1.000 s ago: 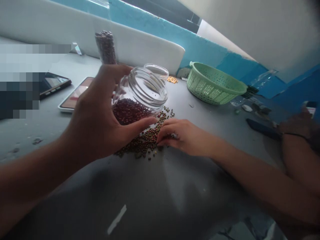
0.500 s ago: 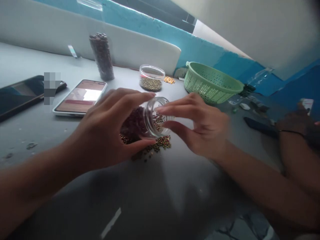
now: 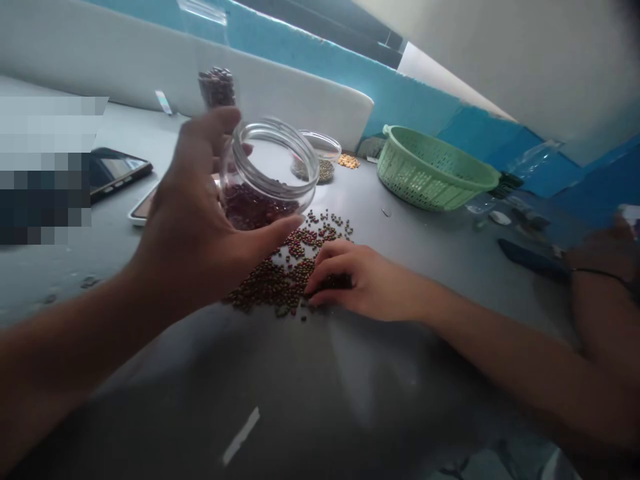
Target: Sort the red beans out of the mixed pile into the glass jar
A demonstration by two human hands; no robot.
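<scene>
My left hand (image 3: 200, 207) is wrapped round a clear wide-mouthed jar (image 3: 305, 157), raised above the table and tilted with its open mouth toward me and to the right. Dark red beans (image 3: 260, 205) lie in the lower part of the jar. Below it, small mottled brown, red and green beans (image 3: 273, 283) are spread in a loose pile on the grey table. My right hand (image 3: 355, 277) is down at the pile's right edge, fingers curled toward the thumb and fingertips among the beans. Whatever lies between those fingertips is too small to make out.
Behind the jar are a tall container of dark beans (image 3: 219, 87), a round tub of greenish beans (image 3: 325, 172) and yellow kernels (image 3: 349, 161). A green basket (image 3: 435, 175) stands back right. Phones (image 3: 123, 172) lie left. Another person's arm (image 3: 600, 287) rests at right.
My right hand has moved from the jar's mouth down to the beans on the table. My left hand has lifted the jar and turned its mouth upward, uncovering more of the pile.
</scene>
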